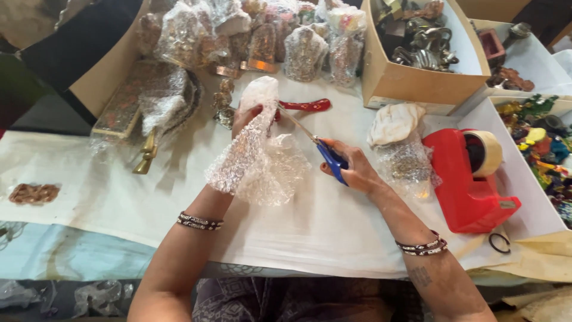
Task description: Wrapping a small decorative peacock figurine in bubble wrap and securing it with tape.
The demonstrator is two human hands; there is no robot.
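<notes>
My left hand [245,117] holds up a sheet of clear bubble wrap [256,156] over the white-covered table [107,197]. My right hand [356,169] grips blue-handled scissors [325,152] whose blades point up-left into the wrap's edge near my left fingers. A small brass figurine [224,102] stands just behind the wrap, and a red flat piece [305,106] lies beyond the blades.
A red tape dispenser [471,179] sits at right, next to a wrapped item [408,167] and a white shell-like piece [394,122]. Several wrapped figurines [304,53] line the back. Cardboard boxes [417,80] of metal and coloured items stand at the right.
</notes>
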